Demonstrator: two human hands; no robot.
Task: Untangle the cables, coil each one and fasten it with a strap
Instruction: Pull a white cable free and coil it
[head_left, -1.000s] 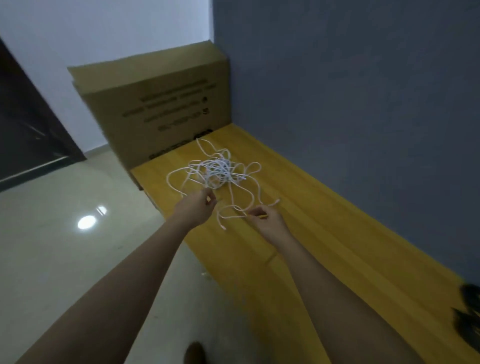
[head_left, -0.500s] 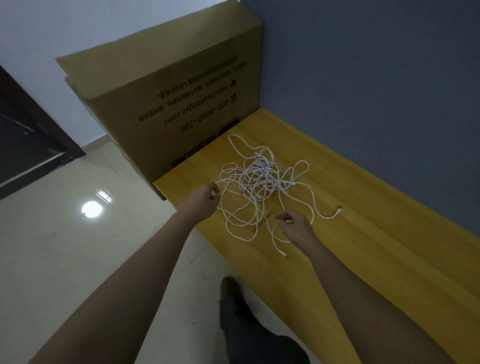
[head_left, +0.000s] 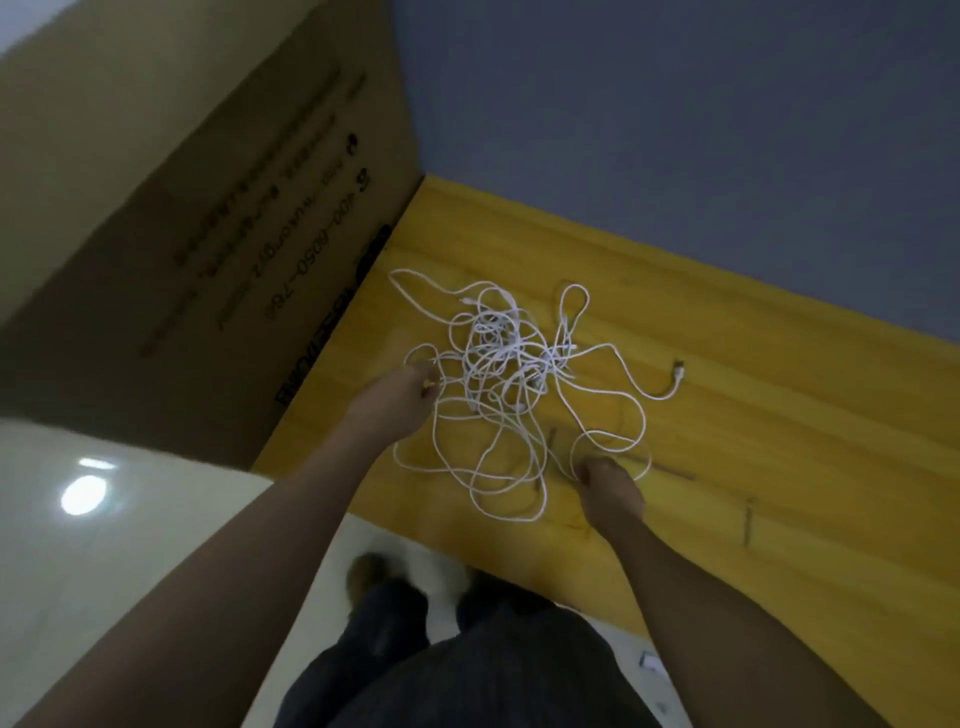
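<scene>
A tangle of thin white cables (head_left: 506, 364) lies on the yellow wooden table (head_left: 779, 441). Loose loops spread toward the near edge, and one cable end with a plug (head_left: 678, 371) trails off to the right. My left hand (head_left: 397, 402) pinches a strand at the tangle's left side. My right hand (head_left: 608, 486) pinches a loop at the near right of the tangle. Two thin dark strips (head_left: 748, 522) lie on the table right of my right hand; whether they are straps I cannot tell.
A large cardboard box (head_left: 208, 234) stands against the table's left end. A grey wall (head_left: 675, 130) runs behind the table. My legs and a shoe (head_left: 366, 574) are below on the pale tiled floor (head_left: 104, 571).
The view has moved closer and tilted down over the table. Both hands keep their pinch on the cables, and the loops near the front edge have spread wider.
</scene>
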